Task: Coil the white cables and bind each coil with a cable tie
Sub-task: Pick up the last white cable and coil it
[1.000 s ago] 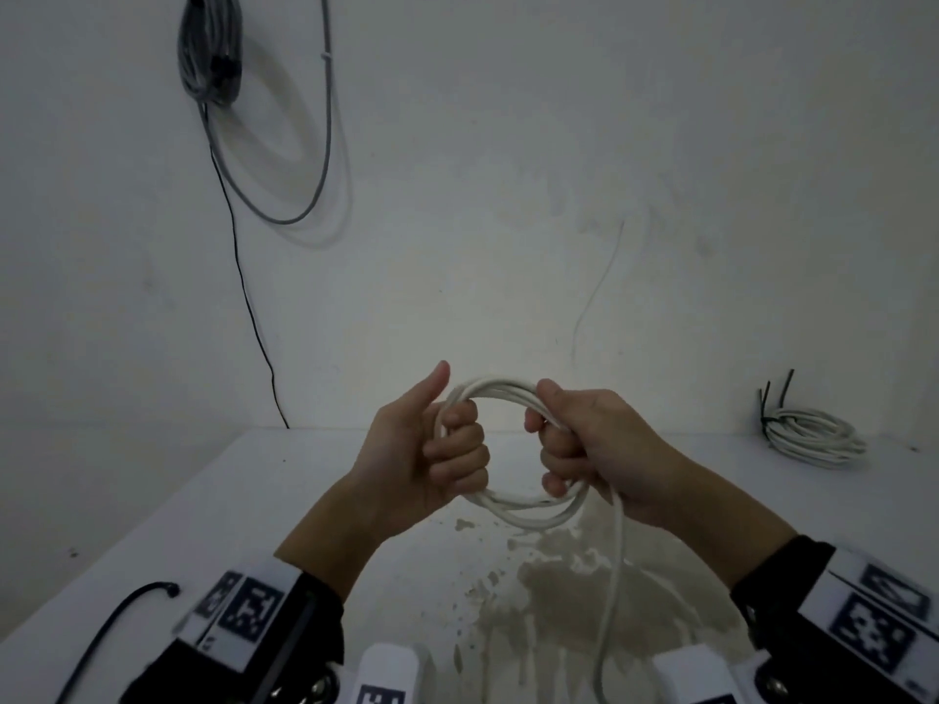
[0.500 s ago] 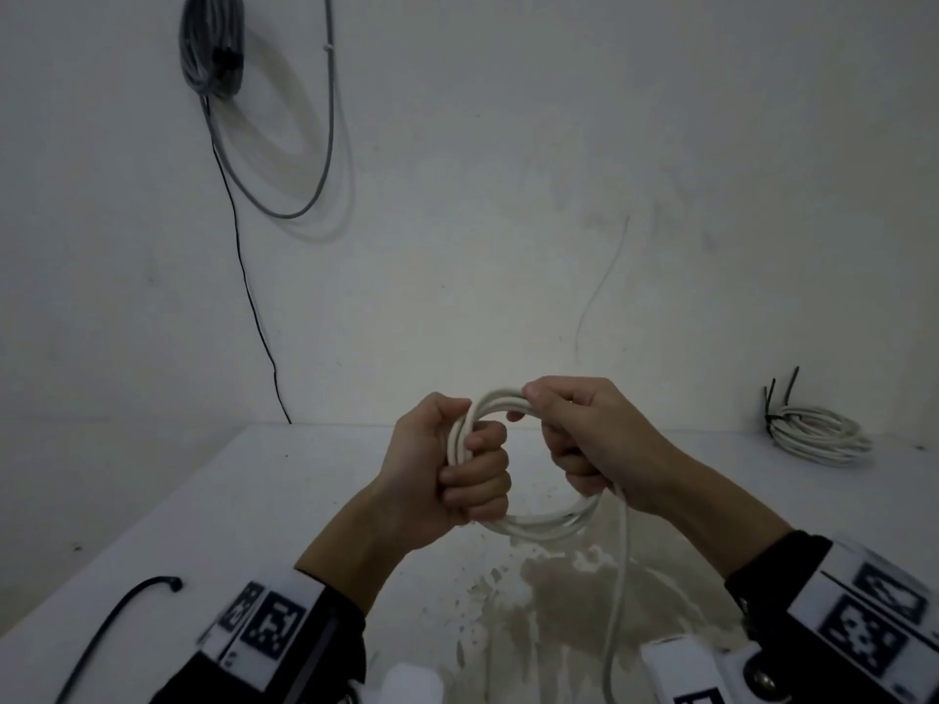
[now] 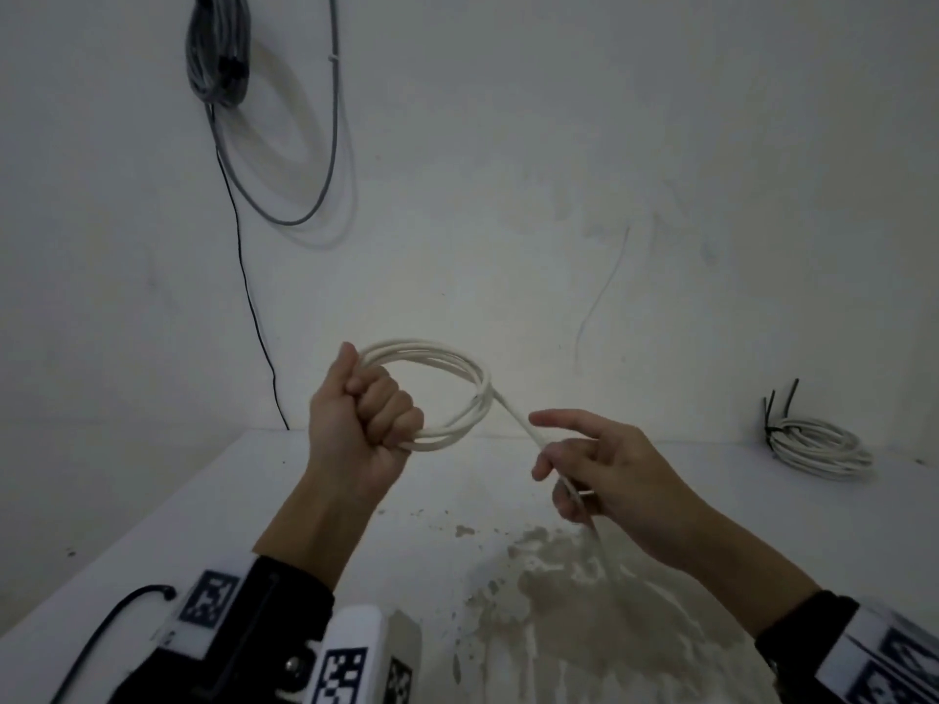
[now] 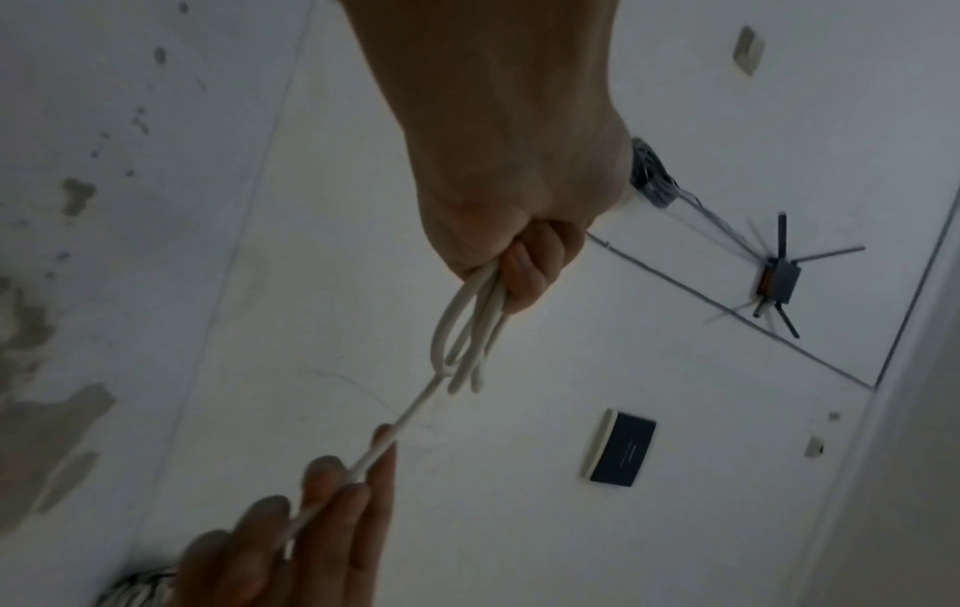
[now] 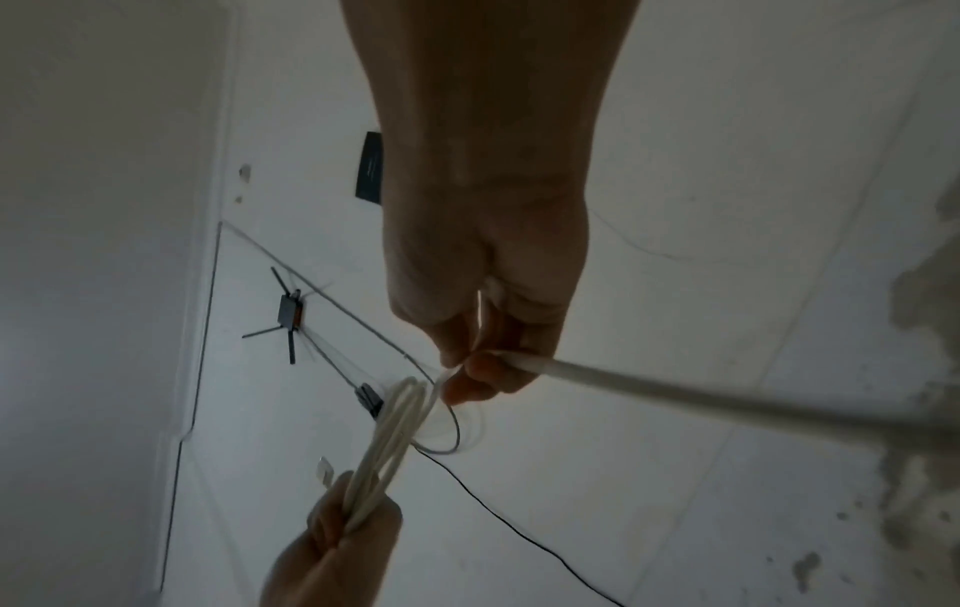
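While the right hand (image 3: pixel 609 480) pinches the loose cable (image 3: pixel 513 414) run in curled fingers (image 3: pixel 546 462) at 4 o'clock, the left hand (image 3: pixel 363 429) fists the coil (image 3: pixel 457 368) above the stained worktop (image 3: pixel 203 525). Farther off at 3 o'clock, a tied coil (image 3: pixel 818 447) lies by the wall (image 3: pixel 508 170).

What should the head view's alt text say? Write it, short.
A left hand grips a white cable coil above a stained white table, while the right hand holds the loose strand running from it. A tied coil lies far right.
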Demonstrator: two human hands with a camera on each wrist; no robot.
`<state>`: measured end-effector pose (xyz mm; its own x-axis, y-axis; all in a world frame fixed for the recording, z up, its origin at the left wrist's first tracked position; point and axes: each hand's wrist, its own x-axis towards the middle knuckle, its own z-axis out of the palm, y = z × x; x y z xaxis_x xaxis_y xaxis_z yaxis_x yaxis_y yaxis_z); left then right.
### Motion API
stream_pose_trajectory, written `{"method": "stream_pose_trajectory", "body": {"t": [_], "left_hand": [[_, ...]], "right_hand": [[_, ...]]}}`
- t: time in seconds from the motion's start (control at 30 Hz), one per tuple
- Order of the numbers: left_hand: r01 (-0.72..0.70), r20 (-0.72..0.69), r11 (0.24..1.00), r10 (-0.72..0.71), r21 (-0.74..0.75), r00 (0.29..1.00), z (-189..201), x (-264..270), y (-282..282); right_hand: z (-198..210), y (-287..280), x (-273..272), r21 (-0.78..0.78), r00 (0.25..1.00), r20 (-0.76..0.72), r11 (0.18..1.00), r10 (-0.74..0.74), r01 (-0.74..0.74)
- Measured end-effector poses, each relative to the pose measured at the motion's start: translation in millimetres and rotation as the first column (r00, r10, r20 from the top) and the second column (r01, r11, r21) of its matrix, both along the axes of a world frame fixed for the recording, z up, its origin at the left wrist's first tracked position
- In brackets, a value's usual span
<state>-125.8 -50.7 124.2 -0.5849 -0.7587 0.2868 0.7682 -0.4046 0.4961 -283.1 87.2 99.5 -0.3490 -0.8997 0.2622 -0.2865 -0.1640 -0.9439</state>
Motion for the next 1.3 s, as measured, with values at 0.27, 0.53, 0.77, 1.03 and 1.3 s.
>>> {"method": "stream_pose_trajectory", "body": {"t": [0.27, 0.53, 0.77, 1.03, 1.3], "left_hand": [[-0.354, 0.011, 0.934, 0.355, -0.054, 0.935, 10.9, 3.4, -8.0], [-0.345, 0.234, 0.518, 0.758, -0.783, 0.609, -20.7, -9.5, 10.8], [0.079, 0.399, 0.462, 0.652, -0.883, 0.645, -36.8, -17.2, 25.2], [0.857, 0.529, 0.503, -0.698, -0.118, 0.482, -26.2, -4.7, 13.4], [0.818, 0.310, 0.572, -0.767, -0.068, 0.562, -24.9, -8.7, 4.8]], "right_hand": [[-24.8, -7.5, 7.0, 0.055, 0.748, -0.664, 0.995, -0.028, 0.087], [-7.2, -11.4, 15.8, -0.288, -0.063, -0.950, 0.938, -0.305, -0.195], [26.5, -8.6, 6.7, -0.365, -0.207, -0.880, 0.889, -0.427, -0.277], [21.8, -19.2, -2.4, -0.393, 0.406, -0.865, 0.901, -0.295, -0.183], [11.3, -12.8, 27.9, 0.083, 0.994, 0.011, 0.990, 0.110, -0.111]]}}
